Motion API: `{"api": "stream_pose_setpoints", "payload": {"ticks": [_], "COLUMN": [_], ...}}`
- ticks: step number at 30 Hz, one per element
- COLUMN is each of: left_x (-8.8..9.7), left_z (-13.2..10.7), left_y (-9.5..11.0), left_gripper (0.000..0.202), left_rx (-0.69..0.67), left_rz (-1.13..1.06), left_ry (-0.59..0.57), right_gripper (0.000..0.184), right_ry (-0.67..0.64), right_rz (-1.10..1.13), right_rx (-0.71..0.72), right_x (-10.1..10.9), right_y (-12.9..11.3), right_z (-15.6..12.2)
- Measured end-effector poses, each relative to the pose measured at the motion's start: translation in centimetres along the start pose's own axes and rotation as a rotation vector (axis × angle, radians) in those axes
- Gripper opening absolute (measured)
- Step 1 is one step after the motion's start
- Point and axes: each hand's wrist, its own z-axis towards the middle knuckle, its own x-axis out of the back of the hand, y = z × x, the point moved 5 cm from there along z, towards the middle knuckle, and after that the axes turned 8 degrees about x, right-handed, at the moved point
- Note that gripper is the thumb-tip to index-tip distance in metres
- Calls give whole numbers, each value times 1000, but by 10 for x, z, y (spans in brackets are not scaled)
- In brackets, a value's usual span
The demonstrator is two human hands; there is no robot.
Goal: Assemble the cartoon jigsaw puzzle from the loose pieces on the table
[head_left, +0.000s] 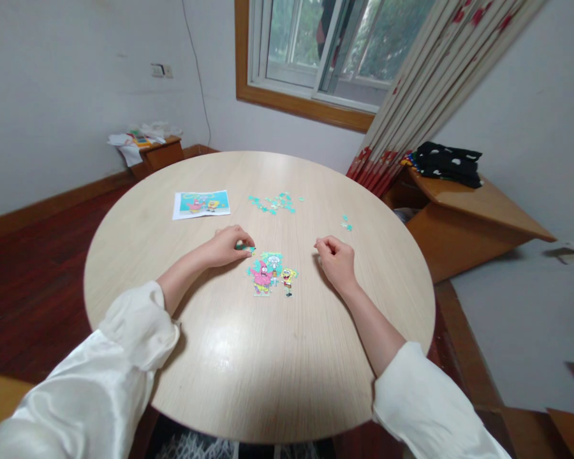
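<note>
While the left hand [228,245], fingers narrow, half-hides a teal piece [244,248] beside the part-built puzzle [262,276] on the surface [249,357], the right hand [337,260] curls; I can't tell either's grip. Beyond lie scattered pieces [274,204], a printed sheet [201,204].

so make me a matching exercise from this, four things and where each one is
1. white-bordered printed paper sheet
2. pink, yellow and turquoise partly joined jigsaw
3. main scatter of loose turquoise jigsaw pieces
4. black-and-white cloth

A. on brown wooden furniture
B. round, pale wooden table, closest to its near edge
C. table's far side, left
D. table's far side, near centre

1-C, 2-B, 3-D, 4-A
</note>
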Motion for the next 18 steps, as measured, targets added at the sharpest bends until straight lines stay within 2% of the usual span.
{"api": "stream_pose_setpoints", "payload": {"ticks": [3,7,8,11,15,18], "left_x": [5,19,21,19,12,12], "left_z": [2,6,7,11,12,10], "left_y": [-4,-26,-31,-38,-36,-34], "left_gripper": [24,23,26,31,32,29], "left_rx": [-13,118,142,149,116,137], "left_rz": [-85,-121,-99,-27,87,159], "left_ry": [65,318,346,323,224,220], "right_gripper": [29,29,29,29,28,29], "right_ry": [-4,-7,-7,-14,-11,9], "right_rz": [1,-5,-5,-5,-3,-15], "right_rx": [0,2,2,2,8,17], "right_x": [0,0,0,-1,-1,3], "right_y": [0,1,1,2,-1,-2], "right_z": [0,1,1,1,0,2]}}
